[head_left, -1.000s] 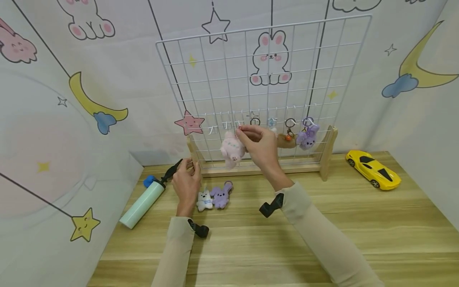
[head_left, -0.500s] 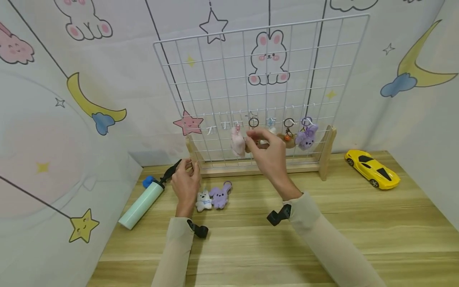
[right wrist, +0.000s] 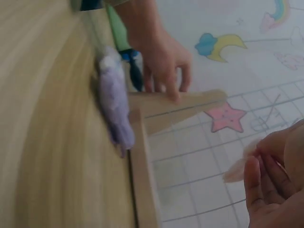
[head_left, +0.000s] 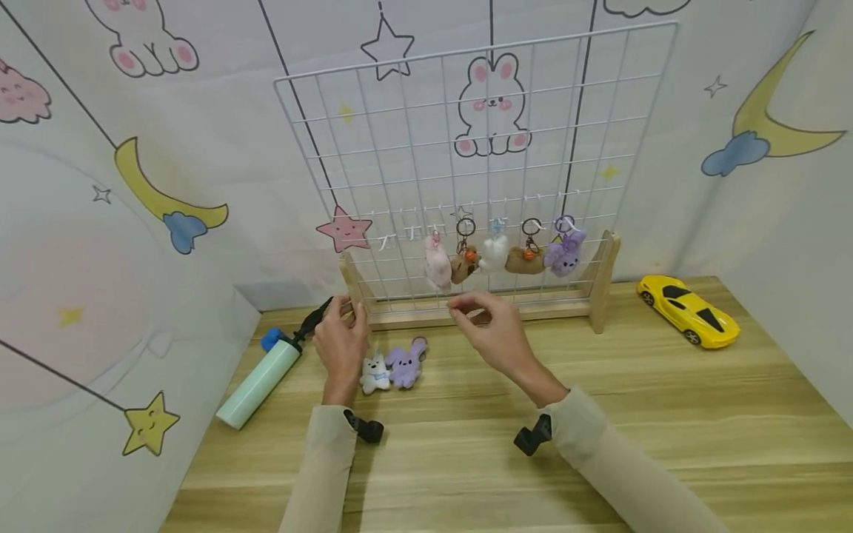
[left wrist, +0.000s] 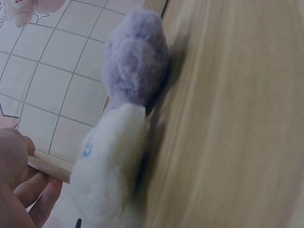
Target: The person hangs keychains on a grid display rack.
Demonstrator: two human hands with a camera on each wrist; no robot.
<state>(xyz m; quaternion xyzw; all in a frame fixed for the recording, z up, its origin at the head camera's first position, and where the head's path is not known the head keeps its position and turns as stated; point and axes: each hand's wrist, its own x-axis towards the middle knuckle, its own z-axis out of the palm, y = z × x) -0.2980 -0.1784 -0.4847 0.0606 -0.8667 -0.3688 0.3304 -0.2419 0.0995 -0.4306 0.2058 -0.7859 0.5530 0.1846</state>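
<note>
My left hand grips the wooden foot at the left end of the wire grid rack. Beside that wrist, a white plush keychain and a purple bunny keychain lie on the table. My right hand is in front of the rack, fingers loosely bent, with nothing visible between them. Above it on hooks hang a pink plush keychain, a brown one, a white one, another brown one and a purple bunny.
Two white hooks on the rack's left carry nothing. A mint green hand pump lies left of my left hand, with a small blue item behind it. A yellow toy car stands at the right. A printed cloth backs the table.
The right hand has let go of the pink plush keychain, which now hangs from its hook, and has moved down and away from the rack. The left hand stays on the wooden foot.
</note>
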